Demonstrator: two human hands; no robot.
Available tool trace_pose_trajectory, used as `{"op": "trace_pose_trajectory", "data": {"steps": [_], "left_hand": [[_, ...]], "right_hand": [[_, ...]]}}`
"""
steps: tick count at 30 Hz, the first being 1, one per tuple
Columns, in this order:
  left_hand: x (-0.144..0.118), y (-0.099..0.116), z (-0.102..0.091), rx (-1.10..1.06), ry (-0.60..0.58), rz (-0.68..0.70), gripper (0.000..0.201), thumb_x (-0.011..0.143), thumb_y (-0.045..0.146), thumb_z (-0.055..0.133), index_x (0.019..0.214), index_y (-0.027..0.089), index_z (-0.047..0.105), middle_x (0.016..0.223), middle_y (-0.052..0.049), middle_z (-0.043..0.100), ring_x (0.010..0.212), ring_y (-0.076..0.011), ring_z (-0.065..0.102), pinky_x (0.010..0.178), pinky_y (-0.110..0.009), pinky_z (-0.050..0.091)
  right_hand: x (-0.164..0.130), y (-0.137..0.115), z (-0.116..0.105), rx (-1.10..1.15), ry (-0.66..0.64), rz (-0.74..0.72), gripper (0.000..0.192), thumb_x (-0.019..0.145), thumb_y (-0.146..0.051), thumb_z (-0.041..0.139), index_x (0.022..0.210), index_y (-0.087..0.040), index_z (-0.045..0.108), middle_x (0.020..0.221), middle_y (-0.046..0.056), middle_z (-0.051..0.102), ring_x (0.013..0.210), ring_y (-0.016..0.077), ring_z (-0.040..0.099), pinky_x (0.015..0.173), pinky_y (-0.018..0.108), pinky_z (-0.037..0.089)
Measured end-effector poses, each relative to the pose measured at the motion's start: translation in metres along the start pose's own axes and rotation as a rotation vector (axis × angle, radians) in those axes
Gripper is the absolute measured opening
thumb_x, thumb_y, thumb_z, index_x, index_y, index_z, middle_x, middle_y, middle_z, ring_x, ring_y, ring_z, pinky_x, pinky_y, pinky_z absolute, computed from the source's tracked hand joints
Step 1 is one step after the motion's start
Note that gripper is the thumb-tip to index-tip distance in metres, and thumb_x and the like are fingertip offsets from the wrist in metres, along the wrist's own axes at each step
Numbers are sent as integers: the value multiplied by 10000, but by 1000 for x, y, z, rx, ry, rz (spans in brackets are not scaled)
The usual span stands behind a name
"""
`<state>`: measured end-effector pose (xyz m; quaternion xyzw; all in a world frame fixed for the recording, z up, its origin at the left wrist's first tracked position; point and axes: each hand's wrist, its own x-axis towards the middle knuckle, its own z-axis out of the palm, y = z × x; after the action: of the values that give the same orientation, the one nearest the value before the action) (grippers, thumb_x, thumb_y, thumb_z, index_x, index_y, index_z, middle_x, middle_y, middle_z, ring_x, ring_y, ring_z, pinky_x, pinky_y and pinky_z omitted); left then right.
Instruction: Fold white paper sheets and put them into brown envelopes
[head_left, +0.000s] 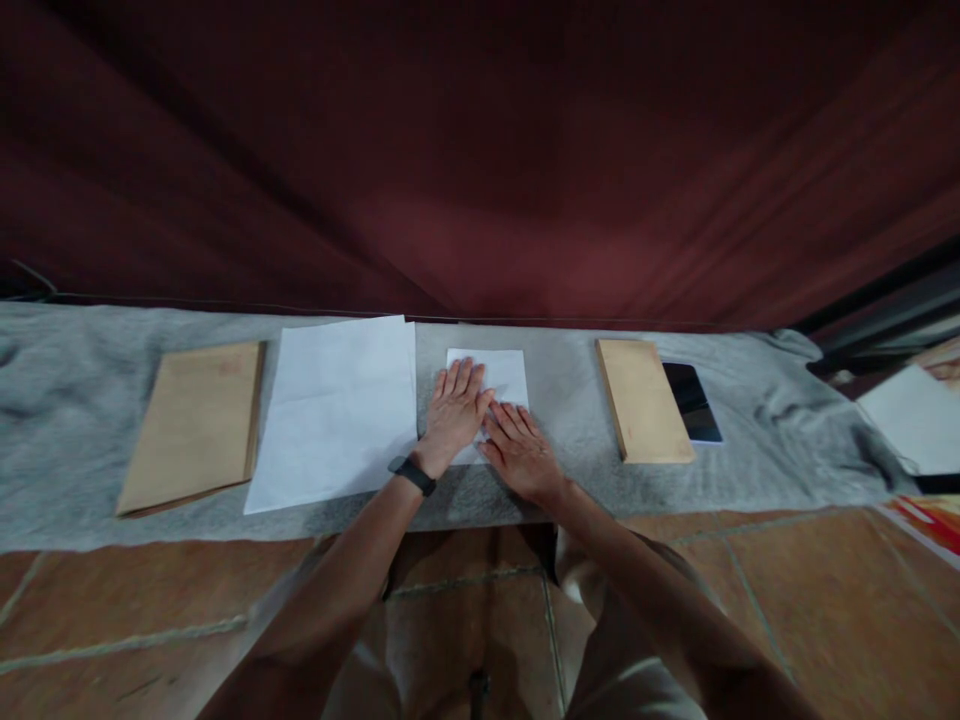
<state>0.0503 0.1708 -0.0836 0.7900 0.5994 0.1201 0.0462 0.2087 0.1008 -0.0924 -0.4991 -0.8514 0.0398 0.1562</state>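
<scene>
A small white sheet of paper (504, 372), possibly folded, lies on the grey cloth in front of me. Flat on its left part rests my left hand (456, 400), fingers stretched out and a dark band on the wrist. My right hand (521, 450) presses flat on the lower right part, its fingertips close to the left thumb. Both hands cover much of the paper, so its middle is hidden. Just left of them is a stack of larger white sheets (337, 410).
Brown envelopes (196, 415) lie in a pile at the far left. To the right are a stack of narrower brown envelopes (645, 400) and a dark phone (691, 402) partly under it. Grey cloth (780, 430) covers the narrow table; a dark red curtain (480, 200) hangs behind.
</scene>
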Motion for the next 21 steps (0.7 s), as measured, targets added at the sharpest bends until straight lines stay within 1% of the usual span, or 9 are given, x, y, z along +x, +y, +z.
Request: {"op": "trace_pose_trajectory", "data": {"steps": [4,9,15,18,21], "left_hand": [[-2,-4,4,9,48,-69,620,1054,435,275,1580,123,371,1661,-147,304,1564,-289,236,1268,-516,218],[-3,-9,8,2,105,-108,617,1044,399,296,1591,119,340,1645,-162,333,1557,-289,259,1260,-538,224],[-2,-8,6,-11,112,-168,633,1034,373,294,1572,45,350,1629,-203,350,1546,-307,287,1262,-539,224],[-2,-8,5,-21,126,-189,627,1029,354,297,1578,56,342,1622,-200,368,1536,-318,310,1253,-560,239],[-2,-7,1,-13,112,-181,615,1034,354,300,1564,48,369,1635,-197,348,1548,-324,276,1260,-549,234]], "right_hand": [[-6,7,-6,-6,-19,7,500,1068,-400,430,1527,-207,482,1635,81,382,1512,264,367,1261,484,276],[-12,16,-10,-9,-33,41,537,1062,-422,442,1545,-188,451,1639,98,367,1519,264,355,1261,487,269],[-17,28,-11,6,-48,71,572,1051,-433,457,1554,-163,435,1638,116,362,1518,280,358,1261,502,272],[-20,36,-11,18,-67,92,595,1045,-428,461,1573,-158,402,1635,125,367,1515,288,363,1259,519,275],[-21,41,-14,26,-62,92,592,1042,-405,461,1574,-151,399,1628,130,382,1517,289,360,1257,526,282]]}}
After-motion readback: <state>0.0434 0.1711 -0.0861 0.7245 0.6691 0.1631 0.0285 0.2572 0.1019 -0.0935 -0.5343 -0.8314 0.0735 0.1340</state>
